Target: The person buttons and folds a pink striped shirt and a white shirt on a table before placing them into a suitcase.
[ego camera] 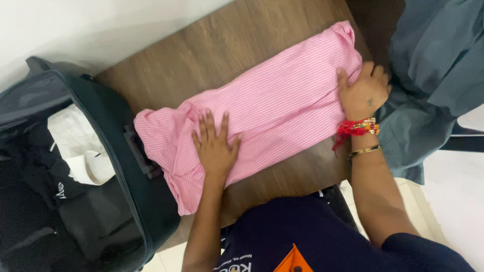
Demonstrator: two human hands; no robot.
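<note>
The pink striped shirt (262, 111) lay folded into a long strip across the wooden counter (227, 45), long axis running diagonal from lower left to upper right. Its lower left end was bunched up right by the open dark suitcase (126, 201), and the upper right end sat near the counter's far corner.

Counter was dark wood grain w/ a white wall behind it and pale floor tiles below. A grey-blue garment (433, 65) hung off the right side. Inside the suitcase were some white folded clothes (80, 146) plus darker stuff, couldn't really make that out tbh.

The left hand (216, 146) was flat, fingers spread, palm pressing down on the shirt approx mid-strip, gripping nothing. The right hand (363, 90) was on the shirt's right edge w/ fingers curled, looked like it pinched the fabric there. Red thread bands and a gold bangle (364, 150) on that wrist.
</note>
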